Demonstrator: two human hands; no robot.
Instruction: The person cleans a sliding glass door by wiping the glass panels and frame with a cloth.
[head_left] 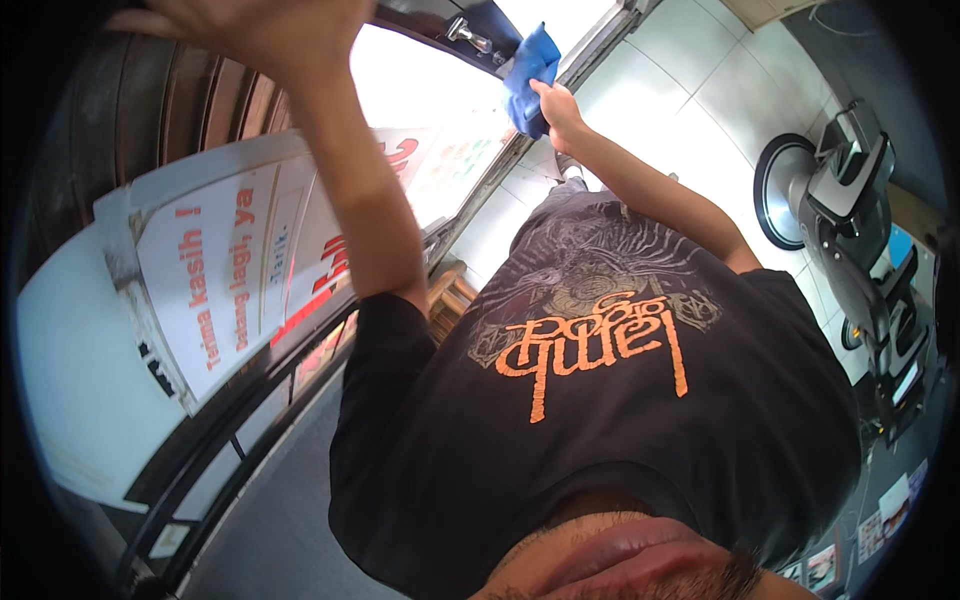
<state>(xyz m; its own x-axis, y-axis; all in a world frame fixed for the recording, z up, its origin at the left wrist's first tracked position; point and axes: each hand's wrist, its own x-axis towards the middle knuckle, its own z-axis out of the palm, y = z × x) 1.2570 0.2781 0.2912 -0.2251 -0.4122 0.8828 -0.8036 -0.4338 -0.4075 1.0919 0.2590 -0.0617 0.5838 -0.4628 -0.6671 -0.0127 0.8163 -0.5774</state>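
My right hand (562, 108) is closed on a crumpled blue cloth (530, 85), thumb lying along its near side. The cloth hangs at the edge of a glass door (420, 85) with a dark frame, just right of a metal door handle (470, 36). Raised at the upper left is my left hand (265, 35), cut off by the top of the picture. One digit stretches out to the left and no held thing shows; the other fingers are out of sight. Whether this hand touches the door or the slats behind it cannot be made out.
A white printed sign (215, 280) is on the glass at the left, beside brown slats (130, 100). Black rails (230, 440) run below it. A wooden stool (455, 300) stands behind my left arm. Black salon chairs (850, 200) with round metal bases stand on the white tiles (660, 75) at right.
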